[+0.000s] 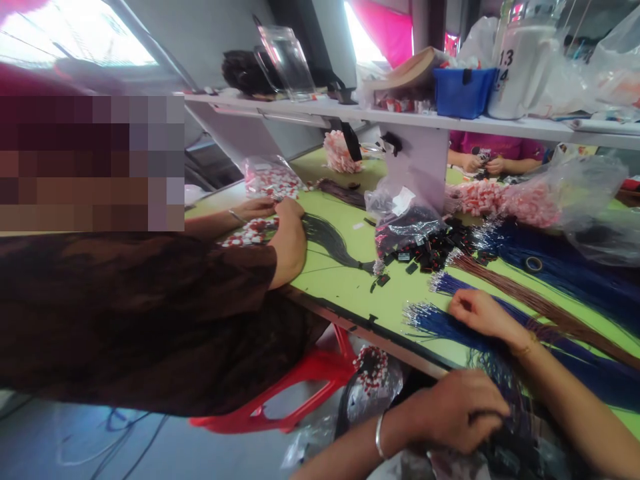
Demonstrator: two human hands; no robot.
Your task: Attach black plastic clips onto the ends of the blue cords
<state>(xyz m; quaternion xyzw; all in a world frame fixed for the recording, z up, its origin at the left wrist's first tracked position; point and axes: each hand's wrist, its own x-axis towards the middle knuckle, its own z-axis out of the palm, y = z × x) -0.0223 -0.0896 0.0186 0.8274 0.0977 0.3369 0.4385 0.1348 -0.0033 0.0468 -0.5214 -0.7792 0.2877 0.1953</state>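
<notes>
My right hand [483, 315], with a thin gold bracelet at its wrist, rests over a bundle of blue wires [440, 322] with silvery terminals. Its fingers are curled together, and whatever they hold is hidden. Nearer to me, my left hand [457, 410] wears a silver bangle and hangs over the table edge, slightly blurred. The fingers bend into a closed shape, their contents too unclear to name. Beyond my right hand lie brown wires [515, 288] and a pile of black connectors [440, 247].
A co-worker [125, 320] sits at the left, both hands near dark wires [333, 237]. A red stool [300, 387] stands below. Black tape [533, 265] lies at right. The shelf [400, 118] holds a blue bin [463, 92] and a white jug [523, 70]. Another person [503, 148] works opposite.
</notes>
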